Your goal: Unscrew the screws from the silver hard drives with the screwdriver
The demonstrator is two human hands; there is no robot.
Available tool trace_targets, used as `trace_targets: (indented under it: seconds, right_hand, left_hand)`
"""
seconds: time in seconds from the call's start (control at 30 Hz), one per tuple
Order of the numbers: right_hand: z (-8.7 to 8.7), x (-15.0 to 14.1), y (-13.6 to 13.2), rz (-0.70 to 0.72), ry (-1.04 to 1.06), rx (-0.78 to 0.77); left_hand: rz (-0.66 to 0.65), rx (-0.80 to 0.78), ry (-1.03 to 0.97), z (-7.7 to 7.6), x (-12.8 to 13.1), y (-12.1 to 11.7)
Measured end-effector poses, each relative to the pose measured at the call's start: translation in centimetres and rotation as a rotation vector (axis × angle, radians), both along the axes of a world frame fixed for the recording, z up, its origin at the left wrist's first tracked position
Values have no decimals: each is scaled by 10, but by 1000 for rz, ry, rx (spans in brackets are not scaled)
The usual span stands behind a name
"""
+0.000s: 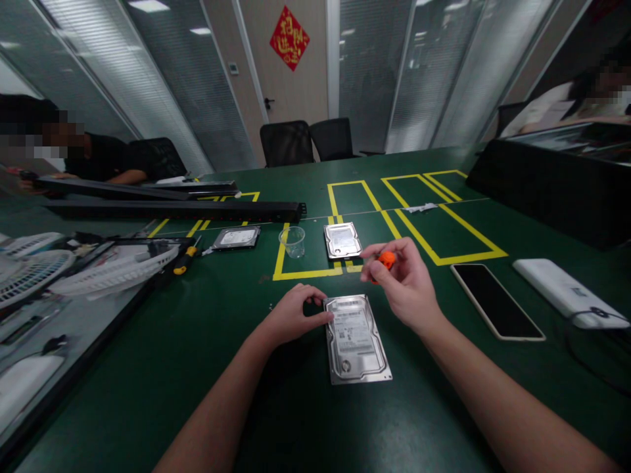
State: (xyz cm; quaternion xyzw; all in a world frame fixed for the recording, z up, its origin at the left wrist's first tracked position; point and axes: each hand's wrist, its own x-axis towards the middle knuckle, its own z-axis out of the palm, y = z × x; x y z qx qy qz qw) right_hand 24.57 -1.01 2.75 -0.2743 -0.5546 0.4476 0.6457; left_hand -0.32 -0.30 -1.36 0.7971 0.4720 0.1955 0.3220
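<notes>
A silver hard drive (352,335) with a printed label lies flat on the green table in front of me. My left hand (298,314) grips its upper left edge, thumb on the label side and fingers curled at the corner. Above the drive's upper right corner, my right hand (404,286) is closed around an orange screwdriver (386,260); its handle shows between the fingers, while the tip is hidden. A second silver hard drive (342,240) lies farther back, just beyond my right fingertips.
A clear plastic cup (294,243), another hard drive (237,237) and a yellow-black screwdriver (186,261) lie left. At right are a phone (495,301) and a white power bank (566,289) with a cable. Long black rails (197,210) stretch far left, near a seated person.
</notes>
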Motion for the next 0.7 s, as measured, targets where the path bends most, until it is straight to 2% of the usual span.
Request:
trace_targets:
  seconds: [0.27, 0.4, 0.53, 0.7]
  right_hand:
    - [2, 2, -1, 87, 22, -5]
    - [3, 2, -2, 7, -58, -9]
    - [2, 0, -1, 1, -21, -4]
    - [1, 1, -1, 89, 26, -11]
  left_hand:
    - [10, -6, 3, -1, 0, 0]
    - [5, -2, 1, 1, 0, 0]
    - [7, -3, -1, 2, 0, -1]
    - [6, -7, -2, 1, 0, -1]
